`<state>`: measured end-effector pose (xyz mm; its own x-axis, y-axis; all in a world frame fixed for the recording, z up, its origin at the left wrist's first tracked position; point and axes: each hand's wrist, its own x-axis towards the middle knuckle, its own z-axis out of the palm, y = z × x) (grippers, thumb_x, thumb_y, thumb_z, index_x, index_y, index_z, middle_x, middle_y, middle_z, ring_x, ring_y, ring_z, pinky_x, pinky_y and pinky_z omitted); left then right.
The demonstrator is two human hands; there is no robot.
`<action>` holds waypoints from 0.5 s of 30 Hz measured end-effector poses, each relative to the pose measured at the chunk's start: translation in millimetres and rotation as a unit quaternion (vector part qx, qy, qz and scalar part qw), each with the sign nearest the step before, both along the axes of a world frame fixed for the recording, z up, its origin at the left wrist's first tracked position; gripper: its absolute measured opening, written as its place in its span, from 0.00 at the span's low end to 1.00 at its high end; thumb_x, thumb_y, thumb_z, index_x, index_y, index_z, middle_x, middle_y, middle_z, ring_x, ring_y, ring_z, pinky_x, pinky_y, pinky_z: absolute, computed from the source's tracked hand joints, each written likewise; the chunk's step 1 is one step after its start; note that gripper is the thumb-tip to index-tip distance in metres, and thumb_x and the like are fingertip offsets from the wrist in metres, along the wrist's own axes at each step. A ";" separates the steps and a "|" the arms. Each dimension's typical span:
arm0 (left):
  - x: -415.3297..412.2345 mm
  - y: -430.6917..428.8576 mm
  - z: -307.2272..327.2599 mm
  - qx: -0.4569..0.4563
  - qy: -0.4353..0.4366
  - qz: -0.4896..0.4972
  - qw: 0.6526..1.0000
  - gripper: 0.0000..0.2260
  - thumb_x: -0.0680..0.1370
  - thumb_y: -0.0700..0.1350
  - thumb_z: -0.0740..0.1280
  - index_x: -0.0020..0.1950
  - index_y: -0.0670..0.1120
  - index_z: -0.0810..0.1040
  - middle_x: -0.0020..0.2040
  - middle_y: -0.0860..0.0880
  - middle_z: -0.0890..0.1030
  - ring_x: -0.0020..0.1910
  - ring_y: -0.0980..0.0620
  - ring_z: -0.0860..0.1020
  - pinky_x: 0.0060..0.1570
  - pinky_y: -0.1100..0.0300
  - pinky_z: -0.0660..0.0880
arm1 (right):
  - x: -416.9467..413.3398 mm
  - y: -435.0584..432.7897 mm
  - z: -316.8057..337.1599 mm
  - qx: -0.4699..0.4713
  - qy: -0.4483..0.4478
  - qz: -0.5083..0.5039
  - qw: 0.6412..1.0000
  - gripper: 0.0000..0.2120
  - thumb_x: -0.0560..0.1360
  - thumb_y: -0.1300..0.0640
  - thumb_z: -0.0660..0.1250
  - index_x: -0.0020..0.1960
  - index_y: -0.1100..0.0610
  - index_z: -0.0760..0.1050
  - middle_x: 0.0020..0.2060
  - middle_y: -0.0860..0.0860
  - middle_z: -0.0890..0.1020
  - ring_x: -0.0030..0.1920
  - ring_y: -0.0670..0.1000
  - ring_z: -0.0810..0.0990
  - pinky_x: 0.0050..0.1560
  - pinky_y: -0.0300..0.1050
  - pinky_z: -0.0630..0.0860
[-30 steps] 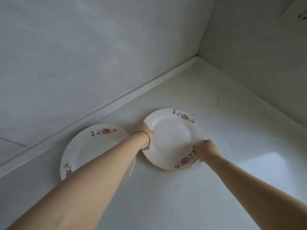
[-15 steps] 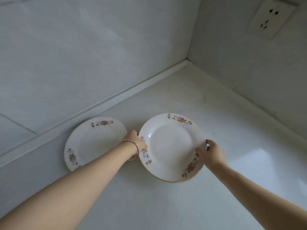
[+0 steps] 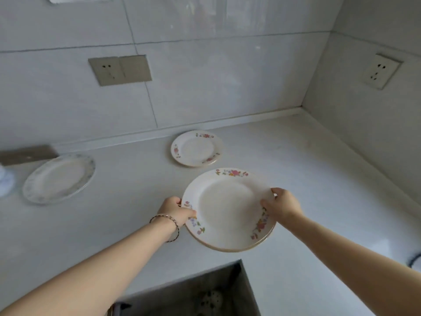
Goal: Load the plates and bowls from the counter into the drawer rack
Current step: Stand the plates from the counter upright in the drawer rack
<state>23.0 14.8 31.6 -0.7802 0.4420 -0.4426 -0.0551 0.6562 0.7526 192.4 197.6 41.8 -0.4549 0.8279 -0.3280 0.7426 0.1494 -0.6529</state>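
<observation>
A white plate with pink flowers on its rim [image 3: 227, 208] hangs above the counter, tilted toward me. A second rim shows just under its lower edge. My left hand [image 3: 176, 210] grips its left rim, thumb on top. My right hand [image 3: 282, 205] grips its right rim. Another flowered plate [image 3: 196, 148] lies flat on the white counter [image 3: 307, 179] near the back wall. A larger plate with a pale blue pattern [image 3: 58, 178] lies at the left. The drawer rack is out of view.
A steel sink [image 3: 193, 295] opens at the bottom centre, below the held plate. Wall sockets sit on the back wall [image 3: 119, 70] and the right wall [image 3: 382, 71]. A metal block [image 3: 27, 154] and a pale object [image 3: 5, 180] stand at the far left.
Both hands have lifted the flowered plate off the counter and drawn it toward me, away from the corner. The view has pulled back, showing a third plate and the sink.
</observation>
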 end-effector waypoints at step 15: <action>33.6 -347.5 -13.2 -0.058 -0.043 0.201 0.977 0.07 0.69 0.36 0.70 0.46 0.42 0.79 0.41 0.46 0.82 0.46 0.46 0.81 0.48 0.55 0.79 | -52.2 -291.1 -20.5 -0.049 -0.013 0.267 0.962 0.20 0.74 0.55 0.63 0.65 0.55 0.70 0.45 0.51 0.80 0.42 0.52 0.79 0.30 0.37 0.71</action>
<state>56.6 -332.7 18.4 -0.8386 0.0507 -0.5423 -0.3850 0.6491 0.6560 140.2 -93.6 21.3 -0.7969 0.4431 -0.4106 0.5941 0.4521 -0.6653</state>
